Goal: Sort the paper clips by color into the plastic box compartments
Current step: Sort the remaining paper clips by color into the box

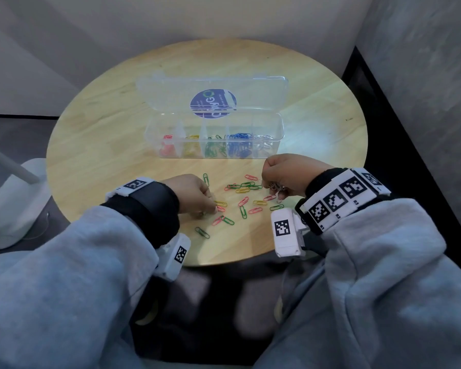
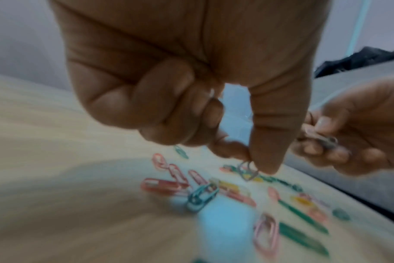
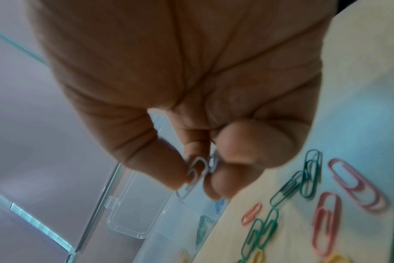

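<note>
Loose red, green and yellow paper clips [image 1: 244, 201] lie scattered on the near part of the round wooden table [image 1: 91, 161]. My left hand [image 1: 210, 206] hovers low over them and pinches one silver clip [image 2: 247, 170] between thumb and forefinger. My right hand [image 1: 273, 189] holds a small bunch of silver clips [image 3: 200, 169] in its curled fingers, just above the pile's right side. Behind the pile stands the clear plastic box [image 1: 213, 137] with its lid open. Its compartments hold, from left to right, red, yellow, green, blue and silver clips.
The box's open lid [image 1: 213, 94] lies flat behind it with a blue round sticker. A white lamp base [image 1: 14, 206] stands off the table's left edge. Grey walls close in behind and to the right.
</note>
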Tool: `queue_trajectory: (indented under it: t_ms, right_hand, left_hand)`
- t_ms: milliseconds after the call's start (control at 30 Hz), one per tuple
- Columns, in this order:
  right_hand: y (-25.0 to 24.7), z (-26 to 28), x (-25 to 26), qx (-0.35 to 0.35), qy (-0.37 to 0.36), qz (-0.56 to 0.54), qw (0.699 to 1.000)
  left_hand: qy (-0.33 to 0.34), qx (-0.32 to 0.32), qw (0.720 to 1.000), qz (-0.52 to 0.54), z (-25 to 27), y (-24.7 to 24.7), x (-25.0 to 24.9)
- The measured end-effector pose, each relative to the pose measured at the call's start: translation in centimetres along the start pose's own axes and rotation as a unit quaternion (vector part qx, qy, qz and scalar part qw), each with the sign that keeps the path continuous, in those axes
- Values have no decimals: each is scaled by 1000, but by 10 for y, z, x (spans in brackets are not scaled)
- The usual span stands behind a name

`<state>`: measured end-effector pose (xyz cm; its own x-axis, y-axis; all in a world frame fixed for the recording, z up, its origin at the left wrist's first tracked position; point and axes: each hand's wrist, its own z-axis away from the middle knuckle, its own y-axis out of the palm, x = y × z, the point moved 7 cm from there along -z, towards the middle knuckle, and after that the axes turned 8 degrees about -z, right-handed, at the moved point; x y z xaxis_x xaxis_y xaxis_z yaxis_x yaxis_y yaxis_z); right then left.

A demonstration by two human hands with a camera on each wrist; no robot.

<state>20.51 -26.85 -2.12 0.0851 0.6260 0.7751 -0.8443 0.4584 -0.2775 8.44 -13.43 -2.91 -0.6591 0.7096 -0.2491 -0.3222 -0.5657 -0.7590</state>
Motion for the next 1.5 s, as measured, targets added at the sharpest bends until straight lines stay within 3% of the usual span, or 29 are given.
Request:
queue_trajectory:
  t_ms: [133,267,433,567,767,967,1067,1500]
  right_hand:
    - [3,-1,5,10,-9,-66,998]
    - [4,-2,8,14,-19,-109,994]
    - [-2,-1,11,13,-21,-185,982]
    - [-18,1,17,-5,-44,-297,954]
    - [-36,3,16,-14,-62,-458,887]
    - [-50,-2,19,-18,-84,-536,840]
    - [-61,-7,20,-44,-104,-562,819]
    - [-67,-43,41,-74,-128,-520,841]
  left_hand:
    - [0,35,991,127,1,-8,7]
    - [-1,23,961,277,2,-16,5]
    - [-10,8,889,457,3,-25,2]
    - [-38,12,838,545,2,-30,5]
    - [-59,27,835,547,-7,-33,0]
    - [-21,9,797,603,-16,-51,-25]
    - [-3,4,796,606,-23,-58,-41]
    - [66,15,794,604,-65,-82,-94]
